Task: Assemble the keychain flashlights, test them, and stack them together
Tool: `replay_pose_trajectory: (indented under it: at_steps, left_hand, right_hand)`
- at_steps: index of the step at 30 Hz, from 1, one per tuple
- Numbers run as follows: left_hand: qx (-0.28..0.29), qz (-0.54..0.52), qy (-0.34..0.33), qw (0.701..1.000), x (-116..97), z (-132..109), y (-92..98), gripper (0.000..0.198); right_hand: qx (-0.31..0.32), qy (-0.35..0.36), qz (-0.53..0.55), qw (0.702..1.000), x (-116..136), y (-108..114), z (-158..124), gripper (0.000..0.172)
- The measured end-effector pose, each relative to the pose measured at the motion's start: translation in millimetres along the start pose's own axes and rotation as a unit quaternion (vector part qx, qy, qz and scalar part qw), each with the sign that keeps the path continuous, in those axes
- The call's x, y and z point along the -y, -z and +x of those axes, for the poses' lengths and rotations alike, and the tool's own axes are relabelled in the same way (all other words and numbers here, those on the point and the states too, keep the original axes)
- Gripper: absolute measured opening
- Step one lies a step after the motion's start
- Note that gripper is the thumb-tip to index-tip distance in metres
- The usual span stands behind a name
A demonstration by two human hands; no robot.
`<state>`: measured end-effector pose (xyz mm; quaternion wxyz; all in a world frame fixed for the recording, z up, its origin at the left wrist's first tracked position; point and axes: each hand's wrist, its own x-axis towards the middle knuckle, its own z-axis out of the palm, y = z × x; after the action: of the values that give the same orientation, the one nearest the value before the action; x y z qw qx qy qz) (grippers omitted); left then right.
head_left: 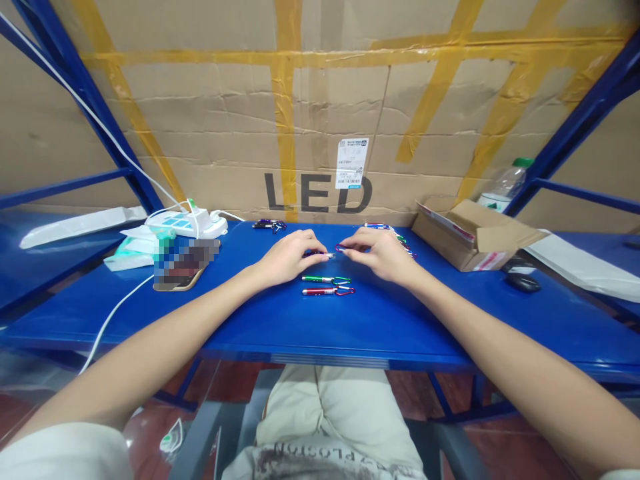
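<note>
My left hand (287, 258) is closed over the blue table, its fingers pinching a small penlight (327, 255), of which only the silvery end shows clearly. Facing it, my right hand (383, 253) holds a small reddish carabiner clip (339, 248) between thumb and fingertips. A narrow gap separates the two hands. Just below them lie a green penlight (317, 279) and a red penlight (320, 291), side by side, each with a matching carabiner at its right end. More penlights (377, 226) in several colours lie behind my right hand, partly hidden by it.
Dark penlights (269, 225) lie at the back edge. On the left are a phone (186, 267), a tissue pack (135, 250) and a power strip (193, 223) with white cables. An open cardboard box (480, 237), a black mouse (523, 282) and a plastic bottle (510, 183) stand right. Taped cardboard (215, 133) walls the back.
</note>
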<state>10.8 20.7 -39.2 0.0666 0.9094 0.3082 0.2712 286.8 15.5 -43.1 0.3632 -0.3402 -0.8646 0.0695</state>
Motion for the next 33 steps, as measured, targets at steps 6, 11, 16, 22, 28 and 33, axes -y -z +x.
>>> replay_pose_trajectory:
  at_steps: [6,11,16,22,28,33]
  left_hand:
    - [-0.023,-0.053,-0.011,0.998,-1,1,-0.6,0.029]
    - [-0.034,-0.108,-0.006,0.994,-1,1,-2.7,0.027]
    - [-0.036,-0.184,0.03,0.982,-3,2,-4.8,0.029]
    - [-0.043,-0.247,0.062,0.966,-6,3,-5.0,0.039]
    - [-0.038,-0.28,0.082,0.956,-8,3,-5.2,0.046]
    - [-0.041,-0.283,0.087,0.954,-9,3,-5.4,0.046]
  right_hand:
    - [-0.042,-0.026,0.077,0.996,10,-1,1,0.02]
    - [-0.048,-0.05,0.139,0.988,14,-3,2,0.021]
    - [-0.055,-0.076,0.174,0.98,14,-4,2,0.024]
    - [-0.06,-0.081,0.188,0.977,17,-3,2,0.024]
    - [-0.065,-0.085,0.194,0.975,19,-3,3,0.025]
    - [-0.068,-0.089,0.196,0.974,19,-3,3,0.028]
